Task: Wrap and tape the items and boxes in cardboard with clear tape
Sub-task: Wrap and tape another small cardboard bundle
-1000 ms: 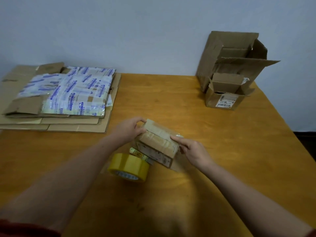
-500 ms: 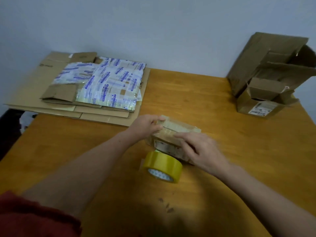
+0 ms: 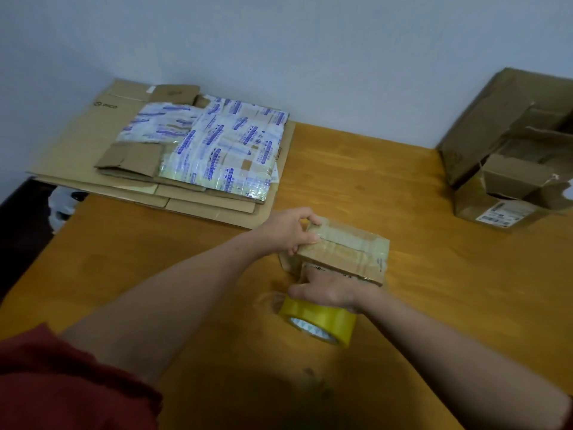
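L hand point(image 3: 291, 231): forearm reaches in from lower left, red sleeve point(image 3: 62, 386) at the elbow end. Fingers curl round the left end of the parcel point(image 3: 344, 248) and clamp it.

R hand point(image 3: 330, 290): forearm comes in from lower right, wrist low. Hand lies against the parcel's near face, fingertips touching it, palm directly over the tape roll point(image 3: 319, 319). Blurred; cannot tell if it pinches anything or only presses.

Hands close together, one at the parcel's left end, one at its near side.

Parcel: small oblong block wrapped in brown cardboard, glossy clear tape over top and sides, some print on the near face. It sits btwn the hands, on or just above the table point(image 3: 449, 290); contact not clear.

Tape roll: yellowish, tilted, white core showing, under the R hand, just beside the parcel.

Beyond the L hand: flat cardboard stack point(image 3: 77, 156) w/ a blue-printed taped sheet point(image 3: 223, 150) on top. Far beyond the R hand: open boxes point(image 3: 483, 141).
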